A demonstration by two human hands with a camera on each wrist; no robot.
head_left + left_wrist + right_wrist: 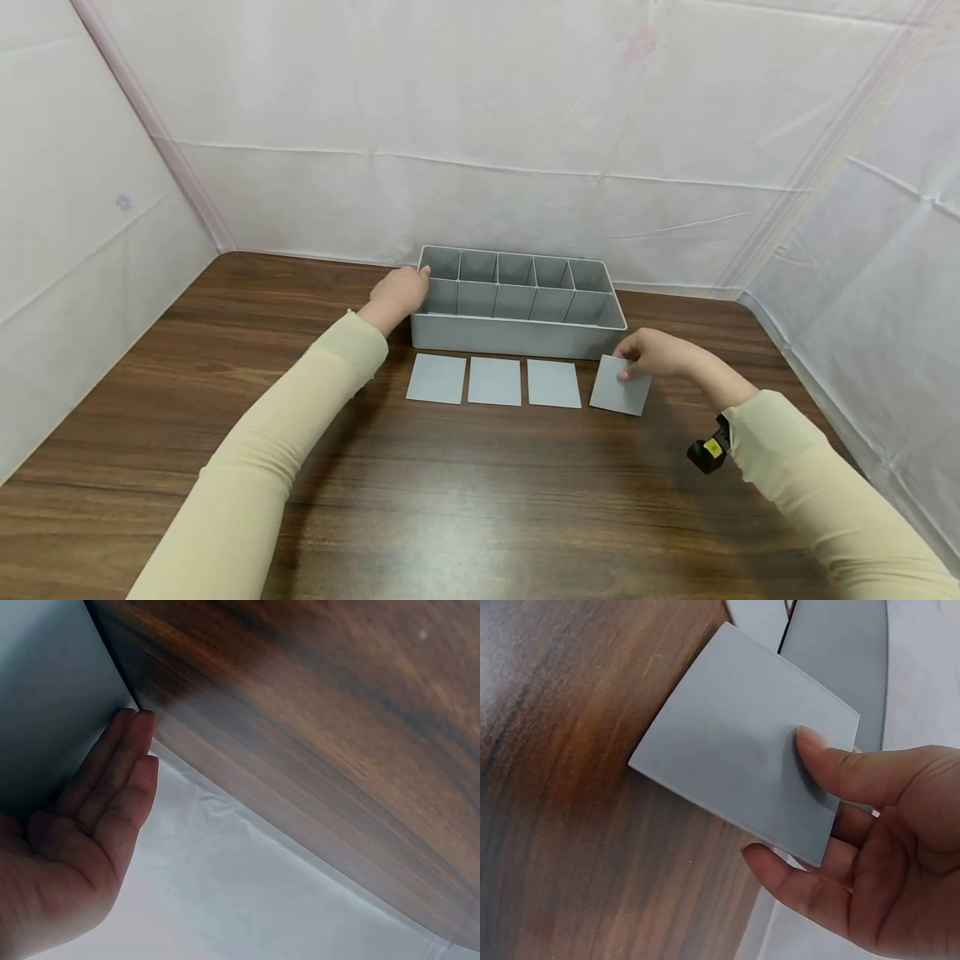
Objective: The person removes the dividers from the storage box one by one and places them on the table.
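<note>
Divider (pixel 620 385) in right hand (pixel 656 352), tray-side.

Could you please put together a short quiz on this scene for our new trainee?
1. True or false: the right hand pinches a grey square panel.
2. How many grey panels lie flat in front of the organizer box?
3. Which best describes the left hand: A) flat against the box's left end, B) holding a panel, C) resting in a compartment?

Key: 1 true; 2 three; 3 A.
</note>
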